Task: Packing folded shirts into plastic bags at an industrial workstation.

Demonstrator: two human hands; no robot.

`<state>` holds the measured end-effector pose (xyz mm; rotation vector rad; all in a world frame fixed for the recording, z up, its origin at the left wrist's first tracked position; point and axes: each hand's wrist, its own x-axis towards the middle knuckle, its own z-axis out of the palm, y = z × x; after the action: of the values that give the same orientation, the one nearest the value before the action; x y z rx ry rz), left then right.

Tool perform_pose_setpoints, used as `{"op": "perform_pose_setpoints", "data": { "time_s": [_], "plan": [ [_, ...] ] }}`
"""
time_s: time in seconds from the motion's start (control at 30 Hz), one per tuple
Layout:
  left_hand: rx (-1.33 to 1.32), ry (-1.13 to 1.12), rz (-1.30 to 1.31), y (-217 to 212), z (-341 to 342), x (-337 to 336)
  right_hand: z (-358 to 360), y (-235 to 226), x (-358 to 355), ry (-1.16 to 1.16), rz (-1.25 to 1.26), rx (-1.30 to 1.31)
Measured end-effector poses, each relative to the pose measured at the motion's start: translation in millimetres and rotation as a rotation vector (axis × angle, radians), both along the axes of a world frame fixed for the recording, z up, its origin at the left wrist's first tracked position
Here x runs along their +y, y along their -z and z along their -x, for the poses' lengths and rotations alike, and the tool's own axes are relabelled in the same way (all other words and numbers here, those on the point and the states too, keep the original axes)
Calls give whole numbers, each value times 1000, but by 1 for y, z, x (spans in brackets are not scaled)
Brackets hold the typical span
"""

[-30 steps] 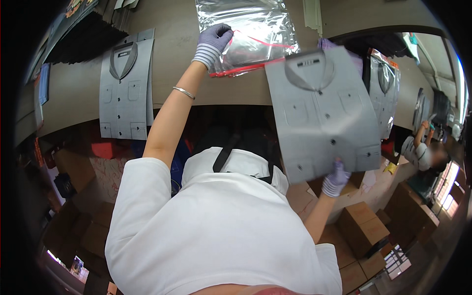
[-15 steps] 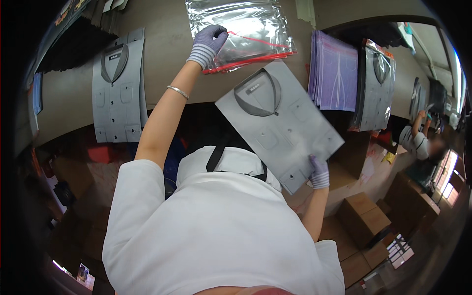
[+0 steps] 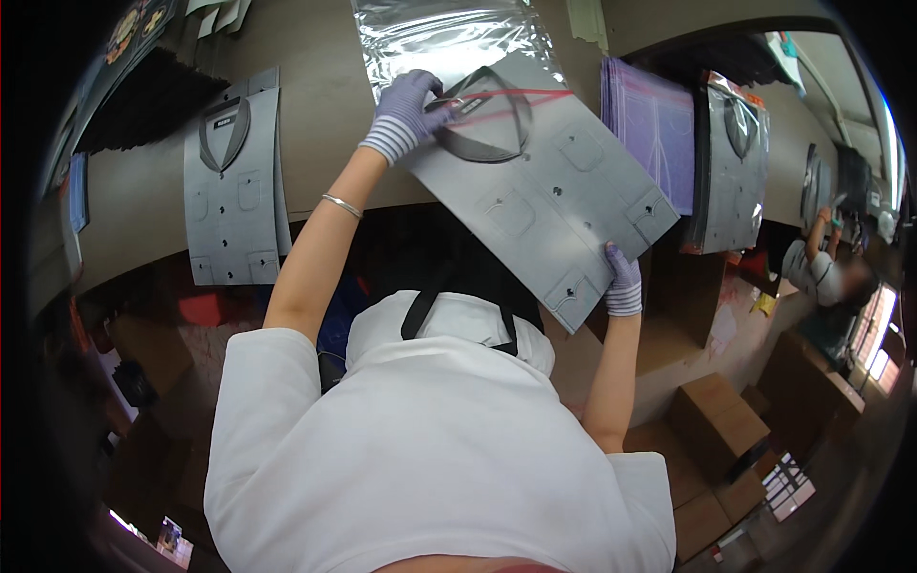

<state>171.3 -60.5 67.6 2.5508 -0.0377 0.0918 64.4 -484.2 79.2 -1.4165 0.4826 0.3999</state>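
Note:
A grey folded shirt [image 3: 535, 196], flat and tilted, has its dark collar toward the table. Near its lower right corner my right hand [image 3: 624, 280], in a purple glove with a striped cuff, grips the edge. My left hand [image 3: 411, 110], gloved alike, closes on the mouth of a clear plastic bag [image 3: 435, 43] with a red edge strip. That red line crosses over the collar, so the collar end appears to lie under the bag's upper film. The left fingertips are partly hidden.
Another stack of grey folded shirts [image 3: 229, 191] lies at the left. Right of the bag are purple printed sheets [image 3: 650, 134] and bagged shirts [image 3: 734, 162]. Cardboard boxes [image 3: 716, 420] stand low on the right. Another person [image 3: 812, 272] works at the far right.
My right hand has pushed the shirt up and to the left, bringing its collar end under the bag's red-edged film. My left hand has moved slightly down, still at the bag mouth.

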Motion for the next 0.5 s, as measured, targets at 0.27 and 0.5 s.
{"op": "perform_pose_setpoints", "data": {
  "time_s": [0.27,0.5],
  "plan": [
    [-76,-223,-30,18,42,21,2,-2,7,59,-87,31],
    [-255,-251,44,20,52,19,11,-2,28,141,-126,11]
  ]
}}
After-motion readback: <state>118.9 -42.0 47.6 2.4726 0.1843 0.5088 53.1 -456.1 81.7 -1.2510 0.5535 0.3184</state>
